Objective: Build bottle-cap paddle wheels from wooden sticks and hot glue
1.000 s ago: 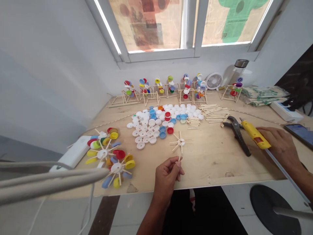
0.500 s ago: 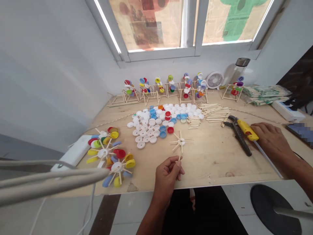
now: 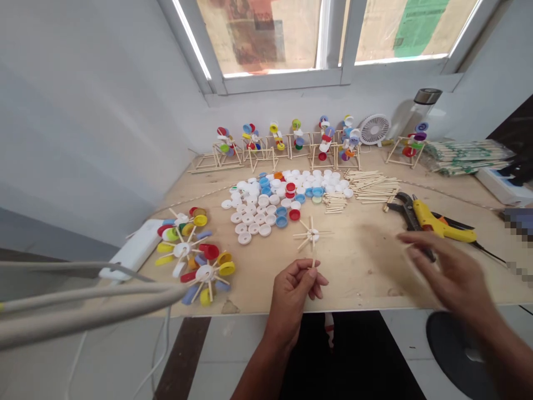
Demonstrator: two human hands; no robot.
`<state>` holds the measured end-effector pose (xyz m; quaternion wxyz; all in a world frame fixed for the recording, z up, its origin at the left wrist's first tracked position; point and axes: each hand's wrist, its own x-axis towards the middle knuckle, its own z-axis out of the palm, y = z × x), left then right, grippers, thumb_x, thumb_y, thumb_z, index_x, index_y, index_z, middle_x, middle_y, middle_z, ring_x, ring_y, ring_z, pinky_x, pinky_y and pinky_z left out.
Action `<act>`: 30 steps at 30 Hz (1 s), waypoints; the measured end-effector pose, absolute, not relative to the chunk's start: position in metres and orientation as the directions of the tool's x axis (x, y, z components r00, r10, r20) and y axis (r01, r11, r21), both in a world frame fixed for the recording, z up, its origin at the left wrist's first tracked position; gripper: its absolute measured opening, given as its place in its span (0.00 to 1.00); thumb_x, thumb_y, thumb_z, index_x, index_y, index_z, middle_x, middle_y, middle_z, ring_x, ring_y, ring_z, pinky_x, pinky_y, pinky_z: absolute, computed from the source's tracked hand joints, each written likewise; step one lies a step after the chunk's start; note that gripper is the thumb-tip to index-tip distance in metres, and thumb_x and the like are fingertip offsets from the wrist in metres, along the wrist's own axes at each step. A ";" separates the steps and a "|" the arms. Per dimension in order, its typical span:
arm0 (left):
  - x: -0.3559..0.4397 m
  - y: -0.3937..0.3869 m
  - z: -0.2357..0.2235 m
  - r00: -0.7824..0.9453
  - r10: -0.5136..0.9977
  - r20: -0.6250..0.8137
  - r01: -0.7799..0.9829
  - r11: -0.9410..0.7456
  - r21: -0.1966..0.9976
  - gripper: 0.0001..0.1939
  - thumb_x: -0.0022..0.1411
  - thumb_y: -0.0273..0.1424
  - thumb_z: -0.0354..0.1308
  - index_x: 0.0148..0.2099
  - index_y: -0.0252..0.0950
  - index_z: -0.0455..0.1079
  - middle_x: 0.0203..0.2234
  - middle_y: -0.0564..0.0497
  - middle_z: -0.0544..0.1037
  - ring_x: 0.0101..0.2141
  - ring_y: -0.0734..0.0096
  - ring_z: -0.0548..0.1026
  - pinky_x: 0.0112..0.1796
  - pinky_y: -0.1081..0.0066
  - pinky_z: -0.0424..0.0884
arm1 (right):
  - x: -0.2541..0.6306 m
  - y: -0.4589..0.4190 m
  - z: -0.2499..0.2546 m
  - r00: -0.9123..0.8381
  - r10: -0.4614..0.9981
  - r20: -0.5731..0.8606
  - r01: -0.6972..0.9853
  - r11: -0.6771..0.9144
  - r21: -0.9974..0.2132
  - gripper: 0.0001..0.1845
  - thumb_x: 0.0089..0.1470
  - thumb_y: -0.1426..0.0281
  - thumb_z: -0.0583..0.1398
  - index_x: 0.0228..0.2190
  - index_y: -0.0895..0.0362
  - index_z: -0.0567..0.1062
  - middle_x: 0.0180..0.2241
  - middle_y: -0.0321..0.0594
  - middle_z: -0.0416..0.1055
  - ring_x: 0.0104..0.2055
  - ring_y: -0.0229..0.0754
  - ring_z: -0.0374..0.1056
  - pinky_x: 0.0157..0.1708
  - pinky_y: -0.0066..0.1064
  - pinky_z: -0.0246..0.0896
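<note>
My left hand [image 3: 295, 297] pinches one wooden stick of a spoked wheel between thumb and fingertips. The spoked wheel [image 3: 313, 236] has a white bottle-cap hub with several thin sticks radiating from it, held just over the tabletop. My right hand [image 3: 453, 278], blurred by motion, hovers over the right part of the table with its fingers loosely apart and nothing visible in them. Beyond it lies a yellow glue gun [image 3: 439, 225], next to black-handled pliers [image 3: 406, 211] that the hand partly hides.
Bottle caps [image 3: 254, 216] lie heaped mid-table, beside short sticks [image 3: 334, 202] and longer sticks [image 3: 372, 186]. Finished colourful wheels [image 3: 205, 273] sit at left near a white power strip [image 3: 135, 250]. Stick stands [image 3: 262, 159] line the wall. Cables [image 3: 104, 311] cross the left foreground.
My right hand has left the glue gun and swung left toward the middle; the glue gun now lies turned on the table. My left hand keeps its pinch. The view has shifted slightly.
</note>
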<state>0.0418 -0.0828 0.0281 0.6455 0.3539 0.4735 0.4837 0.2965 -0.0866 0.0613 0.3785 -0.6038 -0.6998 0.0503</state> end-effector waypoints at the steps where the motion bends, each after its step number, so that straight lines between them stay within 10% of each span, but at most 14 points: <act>1: 0.044 -0.084 0.029 0.084 0.960 -0.267 -0.301 0.280 0.911 0.13 0.55 0.35 0.60 0.39 0.31 0.70 0.22 0.49 0.77 0.19 0.78 0.66 0.24 0.75 0.61 | 0.273 -0.088 0.060 -0.034 0.920 0.390 0.713 0.296 -0.636 0.10 0.56 0.65 0.56 0.38 0.51 0.74 0.39 0.41 0.74 0.43 0.42 0.69 0.43 0.33 0.63; 6: 0.052 -0.089 0.029 0.083 0.970 -0.228 -0.327 0.242 0.914 0.11 0.55 0.36 0.60 0.35 0.32 0.71 0.21 0.51 0.75 0.20 0.77 0.67 0.25 0.75 0.61 | 0.197 -0.084 0.041 -0.173 0.972 0.162 0.379 0.217 -0.900 0.11 0.57 0.64 0.56 0.35 0.54 0.76 0.34 0.40 0.73 0.38 0.39 0.69 0.38 0.30 0.64; 15: 0.055 -0.090 0.026 0.096 0.980 -0.177 -0.257 0.196 0.946 0.13 0.55 0.39 0.59 0.34 0.32 0.72 0.17 0.53 0.71 0.21 0.76 0.67 0.24 0.76 0.61 | 0.167 -0.080 0.028 -0.095 0.992 -0.088 -0.139 -0.100 -0.985 0.12 0.50 0.60 0.61 0.28 0.57 0.72 0.24 0.33 0.66 0.18 0.31 0.59 0.20 0.27 0.57; 20: 0.046 -0.086 0.022 -0.028 0.996 0.083 0.243 -0.074 0.967 0.10 0.59 0.34 0.54 0.39 0.34 0.72 0.25 0.50 0.76 0.24 0.72 0.71 0.29 0.72 0.67 | 0.184 -0.064 0.042 0.020 0.999 -0.032 0.003 -0.032 -0.999 0.13 0.49 0.59 0.62 0.29 0.57 0.72 0.29 0.38 0.72 0.31 0.36 0.66 0.33 0.28 0.62; 24: 0.042 -0.071 0.017 0.016 0.934 0.357 0.689 -0.269 0.673 0.09 0.60 0.30 0.53 0.41 0.35 0.71 0.28 0.47 0.77 0.30 0.66 0.73 0.34 0.68 0.68 | 0.212 -0.038 0.050 0.027 0.999 0.031 0.150 0.026 -0.988 0.15 0.49 0.58 0.62 0.31 0.57 0.72 0.28 0.38 0.72 0.32 0.37 0.66 0.35 0.29 0.62; 30: 0.051 -0.053 0.010 0.168 0.920 0.355 0.862 -0.311 0.400 0.13 0.57 0.26 0.55 0.46 0.35 0.67 0.35 0.47 0.76 0.35 0.62 0.73 0.35 0.66 0.68 | 0.225 -0.005 0.048 -0.060 0.998 0.002 0.299 0.019 -0.954 0.16 0.46 0.57 0.62 0.29 0.59 0.73 0.23 0.34 0.66 0.26 0.34 0.60 0.26 0.27 0.55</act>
